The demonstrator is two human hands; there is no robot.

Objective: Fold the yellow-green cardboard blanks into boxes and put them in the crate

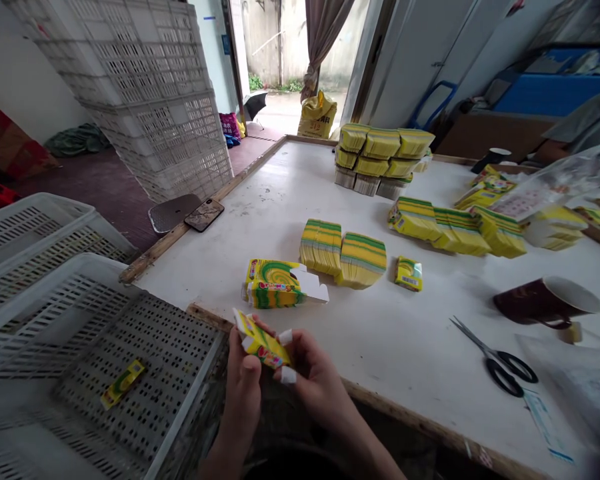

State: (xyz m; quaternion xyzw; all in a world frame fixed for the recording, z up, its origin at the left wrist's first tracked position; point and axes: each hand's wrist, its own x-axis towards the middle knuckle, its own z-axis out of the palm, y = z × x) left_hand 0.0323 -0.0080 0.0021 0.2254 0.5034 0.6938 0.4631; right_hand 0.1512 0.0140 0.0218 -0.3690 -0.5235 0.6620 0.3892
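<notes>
Between my two hands, just off the table's near edge, is a small yellow-and-green printed carton [264, 348] with a flap raised at its left end. My left hand [245, 380] grips its left end, thumb in front. My right hand [307, 367] pinches the right end with thumb and finger, both wrapped in white tape. Beyond them lie flat yellow cartons [273, 283] with white flaps sticking out to the right. Two stacks of yellow-green cards [343, 253] stand behind these. To their right rests a small wrapped yellow pack [409, 274].
A white crate [180, 387] at the left holds one yellow carton [123, 384]. Scissors [495, 360], a dark mug [540, 300] and plastic film [575, 380] lie right. More card stacks [380, 150] stand at the back. A phone [205, 215] lies at the left edge.
</notes>
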